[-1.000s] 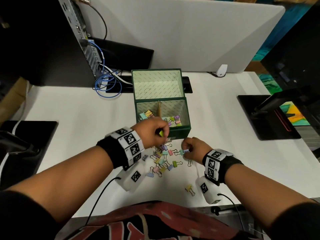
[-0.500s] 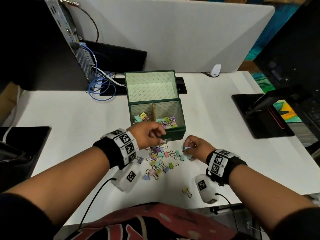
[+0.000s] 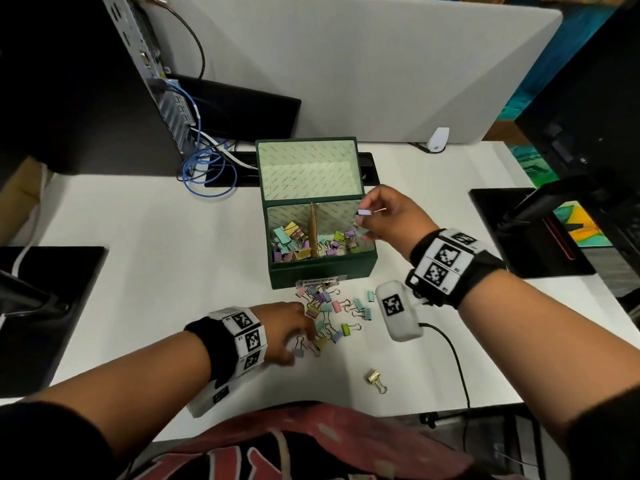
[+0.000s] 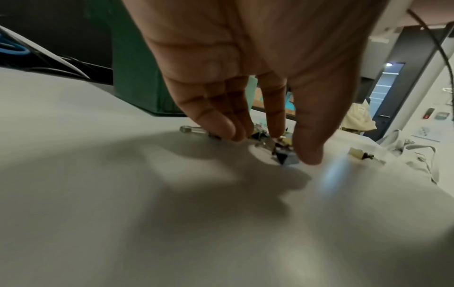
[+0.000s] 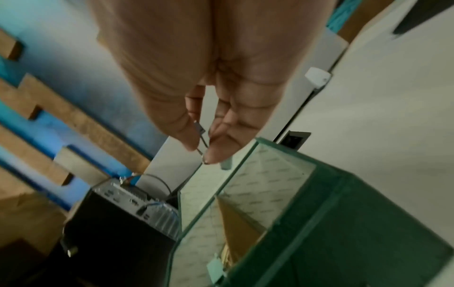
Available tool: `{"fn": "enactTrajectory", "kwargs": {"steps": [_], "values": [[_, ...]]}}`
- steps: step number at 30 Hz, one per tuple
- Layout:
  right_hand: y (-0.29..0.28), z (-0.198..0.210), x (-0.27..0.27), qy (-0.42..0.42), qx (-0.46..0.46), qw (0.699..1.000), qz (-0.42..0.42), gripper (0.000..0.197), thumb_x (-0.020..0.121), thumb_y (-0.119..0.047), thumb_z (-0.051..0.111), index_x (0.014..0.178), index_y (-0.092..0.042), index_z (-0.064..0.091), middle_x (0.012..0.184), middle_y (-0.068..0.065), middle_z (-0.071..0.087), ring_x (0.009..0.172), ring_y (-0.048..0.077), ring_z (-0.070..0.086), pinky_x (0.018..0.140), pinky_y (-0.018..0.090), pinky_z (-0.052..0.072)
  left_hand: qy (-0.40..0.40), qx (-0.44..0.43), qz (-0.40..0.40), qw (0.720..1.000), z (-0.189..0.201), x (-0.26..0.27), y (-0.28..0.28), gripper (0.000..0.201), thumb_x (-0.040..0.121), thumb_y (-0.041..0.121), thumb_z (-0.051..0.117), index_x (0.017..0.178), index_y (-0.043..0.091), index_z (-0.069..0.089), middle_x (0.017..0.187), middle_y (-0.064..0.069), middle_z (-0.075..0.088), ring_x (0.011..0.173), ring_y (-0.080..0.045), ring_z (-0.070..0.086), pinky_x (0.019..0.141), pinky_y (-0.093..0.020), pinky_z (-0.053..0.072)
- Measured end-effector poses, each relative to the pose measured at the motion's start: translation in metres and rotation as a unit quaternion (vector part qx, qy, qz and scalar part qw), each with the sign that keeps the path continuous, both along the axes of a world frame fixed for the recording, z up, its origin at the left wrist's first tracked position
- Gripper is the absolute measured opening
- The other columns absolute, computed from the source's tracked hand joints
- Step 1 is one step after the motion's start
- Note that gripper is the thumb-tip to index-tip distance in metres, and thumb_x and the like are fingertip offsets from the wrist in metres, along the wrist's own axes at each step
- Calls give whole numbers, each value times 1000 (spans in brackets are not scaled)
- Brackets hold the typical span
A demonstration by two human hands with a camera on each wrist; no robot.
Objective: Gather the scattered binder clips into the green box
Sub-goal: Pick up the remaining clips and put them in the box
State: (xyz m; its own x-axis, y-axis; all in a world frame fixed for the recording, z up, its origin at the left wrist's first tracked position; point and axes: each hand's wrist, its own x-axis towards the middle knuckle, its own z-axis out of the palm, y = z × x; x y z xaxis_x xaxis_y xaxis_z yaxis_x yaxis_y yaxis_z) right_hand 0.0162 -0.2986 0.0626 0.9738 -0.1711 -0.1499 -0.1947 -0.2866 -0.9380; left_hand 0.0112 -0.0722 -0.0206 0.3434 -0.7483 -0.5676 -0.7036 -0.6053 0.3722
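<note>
The green box stands open mid-table, its lid tipped back. A divider splits the box, and pastel binder clips lie on both sides of it. Several more clips are scattered just in front of the box, and a gold clip lies alone nearer me. My right hand hovers over the box's right side and pinches a lilac clip. In the right wrist view my right hand holds it by the wire handle. My left hand reaches into the pile's near-left edge. Its fingers are extended and touch clips, and a blue clip lies by the thumb.
A computer tower with blue cables stands back left. Black pads lie at the left and the right. A white divider panel closes the back. A wrist-camera cable runs off the near edge.
My right hand has lifted from the pile to above the box, carrying a clip. My left hand has dropped from the box front to the pile's near-left edge.
</note>
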Motion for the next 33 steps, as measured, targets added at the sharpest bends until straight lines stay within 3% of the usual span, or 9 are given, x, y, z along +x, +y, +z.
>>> {"fn": "enactTrajectory", "kwargs": {"steps": [4,10,12,14,16,18,24,28,33], "values": [[13,-12,4,23,-16,999,42,28,84,1,59,88,-27,57,101,-1,55,77,14,62,74,25,57,5,-30,-6,1000,-3,-4,-6,38,74,20,64,111,27,57,114,-2,52,103,-21,53,79,-25,40],[-5,-31,-27,-5,-154,987,50,22,82,-11,61,77,-32,56,80,-4,56,71,12,50,69,24,43,-15,-37,6,999,-10,-4,-3,26,75,15,58,101,16,59,111,-6,50,95,-26,54,73,-28,43],[-20,-42,-43,62,-197,972,115,20,81,-16,64,74,-33,57,70,-5,50,64,12,45,67,29,40,-16,-38,17,999,-11,-2,-1,22,74,15,58,96,16,56,108,-7,51,90,-27,54,74,-31,46],[-32,-54,-58,164,-285,925,190,18,77,-33,70,86,-37,56,85,-5,52,73,12,51,78,31,44,-17,-39,28,999,-12,0,0,33,73,18,60,105,20,52,112,-5,50,93,-27,54,78,-34,50],[-39,-65,-72,230,-369,865,251,59,67,-55,71,118,-39,47,121,0,47,108,17,50,99,35,41,-23,-29,26,999,-11,0,-1,52,74,23,63,123,27,44,123,-2,46,104,-25,53,85,-37,50],[-35,-70,-83,246,-406,832,286,94,58,-69,69,137,-41,26,148,2,28,134,23,30,112,41,30,-28,-15,13,999,-9,-1,-3,66,75,30,65,132,37,33,129,1,40,111,-23,50,90,-38,49],[-11,-84,-103,198,-506,761,353,124,48,-78,66,144,-40,-3,158,4,1,144,28,11,114,46,21,-30,-6,-17,999,-7,-3,-13,56,79,31,64,131,36,42,127,-5,40,113,-26,48,93,-34,45],[-1,-92,-105,164,-520,765,343,113,57,-72,65,144,-35,4,154,3,15,138,27,21,111,44,26,-41,-5,-13,999,-4,-3,-17,43,83,32,62,124,30,48,126,-6,41,111,-25,47,90,-34,44],[1,-92,-96,158,-423,835,314,80,75,-48,68,141,-29,27,138,4,36,123,25,39,104,37,39,-45,-14,12,999,-3,-6,-18,42,81,27,63,121,27,50,126,-5,40,109,-24,47,86,-31,43]]}}
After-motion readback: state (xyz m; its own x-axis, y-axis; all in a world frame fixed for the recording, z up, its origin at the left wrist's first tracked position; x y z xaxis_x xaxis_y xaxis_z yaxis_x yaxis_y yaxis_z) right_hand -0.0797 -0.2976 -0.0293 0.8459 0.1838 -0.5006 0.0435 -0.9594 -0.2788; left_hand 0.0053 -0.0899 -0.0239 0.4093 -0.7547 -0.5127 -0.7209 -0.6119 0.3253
